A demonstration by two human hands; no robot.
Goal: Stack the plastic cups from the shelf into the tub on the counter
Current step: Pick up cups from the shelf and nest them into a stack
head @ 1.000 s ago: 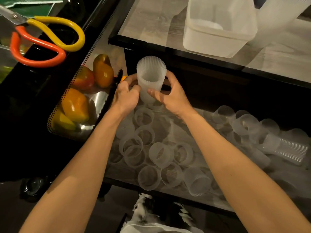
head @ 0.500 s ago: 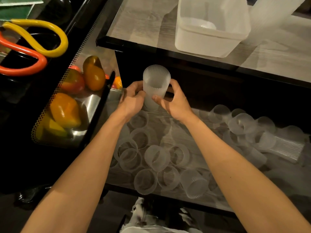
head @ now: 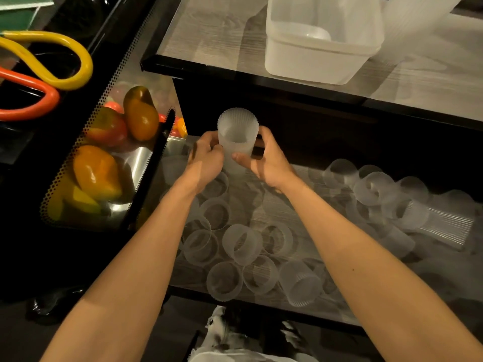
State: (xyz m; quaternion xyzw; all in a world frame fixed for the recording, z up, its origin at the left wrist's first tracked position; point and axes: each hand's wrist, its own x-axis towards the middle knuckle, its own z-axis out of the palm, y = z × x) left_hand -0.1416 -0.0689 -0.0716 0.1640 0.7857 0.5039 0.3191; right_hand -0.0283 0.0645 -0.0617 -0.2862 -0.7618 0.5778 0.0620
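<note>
- lying far left on a dark top: scissors [head: 47, 36], yellow + orange loop handles, blades out of shot.
- next right, lower down: black mesh basket [head: 146, 176] w/ orange, red & yellow-green fruit [head: 96, 171] inside.
- left hand [head: 206, 163] sits just right of the basket; fingers curled, tips pinching the lower left wall of the held cup [head: 237, 134].
- held cup = frosted, ribbed plastic, upright, mouth up; it's between both hands, over the back left of the shelf [head: 277, 212] and under the counter's front edge, not in the tub.
- frosted shape carries on below it betw. the hands; can't tell if that's a 2nd cup.
- right hand [head: 269, 160] grips the cup's right side, thumb at front, fingers wrapped round the back.
- loose cups [head: 241, 244] cover the shelf under both forearms, most lying on their sides, some touching.
- up on the counter [head: 209, 35]: translucent tub [head: 313, 64], well apart from the held cup; a pale rounded thing lies in its bottom, prob. a cup.
- far right of shelf: nested cup stack [head: 444, 226] lying on its side among more cups.
</note>
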